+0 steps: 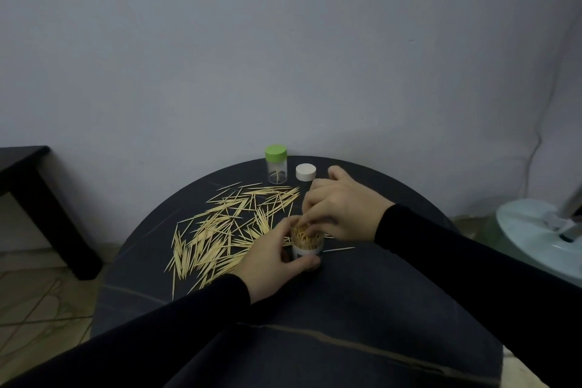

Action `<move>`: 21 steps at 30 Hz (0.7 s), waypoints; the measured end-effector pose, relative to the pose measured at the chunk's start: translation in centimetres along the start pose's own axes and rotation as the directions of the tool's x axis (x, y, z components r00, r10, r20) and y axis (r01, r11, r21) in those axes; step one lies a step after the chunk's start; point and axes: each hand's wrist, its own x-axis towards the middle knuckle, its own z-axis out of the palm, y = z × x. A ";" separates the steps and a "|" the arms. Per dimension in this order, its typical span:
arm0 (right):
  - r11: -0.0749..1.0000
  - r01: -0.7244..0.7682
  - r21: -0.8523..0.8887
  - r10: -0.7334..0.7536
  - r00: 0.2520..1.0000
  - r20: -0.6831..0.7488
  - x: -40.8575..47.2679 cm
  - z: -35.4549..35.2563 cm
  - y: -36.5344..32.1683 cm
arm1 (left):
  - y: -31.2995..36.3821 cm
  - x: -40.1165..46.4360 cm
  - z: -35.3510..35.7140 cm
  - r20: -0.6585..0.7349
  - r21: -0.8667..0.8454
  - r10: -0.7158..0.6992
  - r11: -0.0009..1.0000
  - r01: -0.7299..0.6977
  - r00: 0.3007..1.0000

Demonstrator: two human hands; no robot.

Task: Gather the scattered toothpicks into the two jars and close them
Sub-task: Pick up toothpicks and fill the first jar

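Jar (307, 246) upright, toothpicks (303, 235) standing vertical.

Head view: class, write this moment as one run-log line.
left hand grips open jar | right hand feeds toothpicks in | white lid off | green-lidded jar closed | loose toothpicks remain

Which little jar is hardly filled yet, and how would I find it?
Look at the round dark table, at its far edge by the wall. The jar stands there, left of a loose white lid. It alone wears a green cap and is nearly empty.
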 end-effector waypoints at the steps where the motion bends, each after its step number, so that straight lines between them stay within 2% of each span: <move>1: 0.998 -0.054 0.033 0.054 0.998 -0.021 0.0 0.2 0.0 | -0.1 0.0 0.0 -0.009 0.003 0.004 1.000 -0.004 1.000; 4: 0.939 -0.284 0.192 0.305 0.948 -0.089 -0.5 0.5 0.2 | -0.2 0.1 0.1 -0.018 0.006 0.003 1.000 -0.003 1.000; 6: 0.904 -0.369 0.215 0.393 0.916 -0.079 -1.2 0.9 0.5 | -0.2 0.1 0.1 -0.010 0.005 -0.003 1.000 0.003 1.000; 9: 0.912 -0.378 0.160 0.382 0.924 0.007 -2.1 2.0 0.5 | -0.2 0.0 0.1 -0.005 -0.003 0.001 1.000 -0.001 1.000; 12: 0.909 -0.369 0.195 0.355 0.929 0.102 -2.2 3.0 -0.3 | -0.1 0.0 0.0 -0.004 -0.012 0.001 1.000 -0.001 1.000; 19: 0.894 -0.358 0.269 0.325 0.932 0.159 -1.0 3.2 -1.4 | 0.0 -0.1 0.0 -0.015 -0.007 0.010 1.000 -0.010 1.000; 21: 0.878 -0.363 0.312 0.340 0.932 0.128 -0.9 3.2 -1.5 | -0.1 0.0 0.0 -0.012 -0.006 0.010 1.000 -0.010 1.000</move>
